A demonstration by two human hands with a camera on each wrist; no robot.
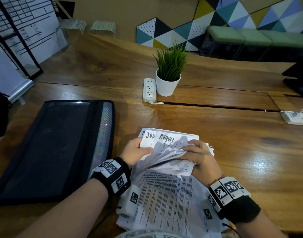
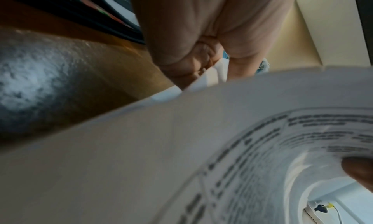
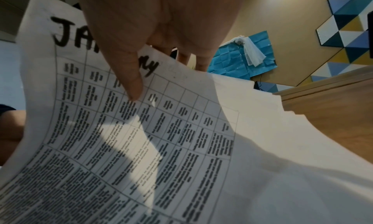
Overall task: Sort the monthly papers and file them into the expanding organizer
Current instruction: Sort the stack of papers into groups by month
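A stack of printed monthly papers [image 1: 166, 194] lies on the wooden table in front of me, with sheets headed "July" and "August" [image 1: 166, 138] showing at the far end. My left hand [image 1: 138, 152] pinches the left edge of the lifted sheets [image 2: 201, 83]. My right hand [image 1: 197, 155] grips bent-up sheets at the right; in the right wrist view its thumb [image 3: 131, 77] presses a sheet headed "January" [image 3: 141, 131]. The black expanding organizer [image 1: 57, 148] lies flat to the left, its zipper edge facing the papers.
A potted green plant [image 1: 169, 73] and a white power strip [image 1: 149, 90] stand beyond the papers. Another power strip [image 1: 296, 117] lies at the right edge. A dark object [image 1: 298, 78] sits at the far right. A cable slot [image 1: 216, 105] runs across the table.
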